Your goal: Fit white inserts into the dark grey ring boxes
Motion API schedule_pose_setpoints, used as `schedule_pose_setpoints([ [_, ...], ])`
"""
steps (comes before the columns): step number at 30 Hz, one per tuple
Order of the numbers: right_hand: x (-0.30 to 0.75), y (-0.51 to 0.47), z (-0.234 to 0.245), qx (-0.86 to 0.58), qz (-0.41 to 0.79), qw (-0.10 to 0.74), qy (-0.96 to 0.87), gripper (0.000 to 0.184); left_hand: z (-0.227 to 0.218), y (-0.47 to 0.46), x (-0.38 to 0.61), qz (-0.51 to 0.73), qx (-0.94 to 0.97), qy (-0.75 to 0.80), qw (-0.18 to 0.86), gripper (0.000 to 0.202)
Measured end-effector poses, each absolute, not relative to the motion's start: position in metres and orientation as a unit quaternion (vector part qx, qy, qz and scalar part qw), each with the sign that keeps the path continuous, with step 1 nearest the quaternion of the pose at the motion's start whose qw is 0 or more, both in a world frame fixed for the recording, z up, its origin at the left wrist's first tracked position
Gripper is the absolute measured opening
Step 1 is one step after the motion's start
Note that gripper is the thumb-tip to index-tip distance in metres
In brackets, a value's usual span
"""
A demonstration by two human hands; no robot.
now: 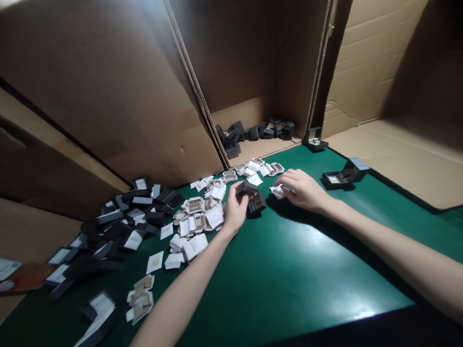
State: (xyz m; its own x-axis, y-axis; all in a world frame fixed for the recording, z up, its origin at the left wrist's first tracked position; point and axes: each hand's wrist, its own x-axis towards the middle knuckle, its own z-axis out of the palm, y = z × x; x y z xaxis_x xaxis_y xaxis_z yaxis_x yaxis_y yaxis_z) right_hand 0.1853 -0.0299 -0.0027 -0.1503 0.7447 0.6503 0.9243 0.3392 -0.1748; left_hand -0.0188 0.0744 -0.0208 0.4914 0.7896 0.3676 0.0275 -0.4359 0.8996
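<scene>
Head view: black box (256,202) indistinct inside.

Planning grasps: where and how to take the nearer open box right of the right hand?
Probably best by the low base, pinching its near and far outer walls, coming from the left, where the right hand is: the raised lid stands at the right end and looks hinged, so gripping it could swing it.
</scene>
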Motion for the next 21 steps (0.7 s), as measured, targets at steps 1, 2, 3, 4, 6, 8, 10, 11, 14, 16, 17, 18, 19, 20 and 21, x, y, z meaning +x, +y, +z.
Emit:
schedule_pose_setpoints([
  [1,0.191,-0.029,-0.003,-0.581,-0.129,0.302,-0.744,0.02,-0.021,0.075,-0.019,0.421,0.738,0.281,0.446,0.036],
  [2,0.196,-0.028,-0.004,-0.602,-0.124,0.271,-0.741,0.021,-0.022,0.075,-0.019,0.42,0.742,0.284,0.438,0.036],
  [3,0.201,-0.028,-0.003,-0.621,-0.117,0.245,-0.735,0.022,-0.022,0.074,-0.019,0.417,0.749,0.285,0.429,0.038],
  [4,0.205,-0.029,-0.002,-0.64,-0.108,0.221,-0.728,0.023,-0.022,0.074,-0.019,0.411,0.755,0.284,0.424,0.04],
  [6,0.214,-0.032,0.002,-0.672,-0.082,0.185,-0.712,0.024,-0.022,0.073,-0.02,0.392,0.764,0.279,0.43,0.045],
  [8,0.223,-0.036,0.007,-0.691,-0.046,0.157,-0.704,0.024,-0.022,0.072,-0.02,0.371,0.769,0.273,0.443,0.048],
  [10,0.229,-0.039,0.01,-0.7,-0.014,0.14,-0.7,0.026,-0.021,0.071,-0.021,0.358,0.776,0.273,0.441,0.045],
  [11,0.231,-0.04,0.011,-0.703,-0.001,0.136,-0.699,0.026,-0.021,0.071,-0.021,0.354,0.781,0.277,0.434,0.042],
  [14,0.23,-0.038,0.008,-0.709,0.005,0.141,-0.691,0.025,-0.019,0.071,-0.022,0.343,0.788,0.286,0.424,0.038],
  [16,0.225,-0.033,0.001,-0.703,-0.026,0.164,-0.691,0.026,-0.018,0.07,-0.022,0.339,0.786,0.289,0.428,0.039],
  [17,0.223,-0.03,-0.003,-0.696,-0.049,0.182,-0.693,0.028,-0.018,0.07,-0.021,0.338,0.786,0.29,0.429,0.039],
  [18,0.22,-0.026,-0.008,-0.686,-0.073,0.203,-0.695,0.031,-0.017,0.069,-0.021,0.337,0.785,0.291,0.43,0.04],
  [19,0.218,-0.023,-0.013,-0.676,-0.09,0.223,-0.697,0.033,-0.017,0.069,-0.021,0.336,0.786,0.292,0.429,0.04],
  [20,0.216,-0.019,-0.018,-0.665,-0.099,0.239,-0.7,0.034,-0.016,0.069,-0.021,0.334,0.787,0.292,0.429,0.04],
  [21,0.216,-0.016,-0.022,-0.658,-0.098,0.251,-0.704,0.034,-0.016,0.069,-0.021,0.333,0.788,0.292,0.429,0.04],
])
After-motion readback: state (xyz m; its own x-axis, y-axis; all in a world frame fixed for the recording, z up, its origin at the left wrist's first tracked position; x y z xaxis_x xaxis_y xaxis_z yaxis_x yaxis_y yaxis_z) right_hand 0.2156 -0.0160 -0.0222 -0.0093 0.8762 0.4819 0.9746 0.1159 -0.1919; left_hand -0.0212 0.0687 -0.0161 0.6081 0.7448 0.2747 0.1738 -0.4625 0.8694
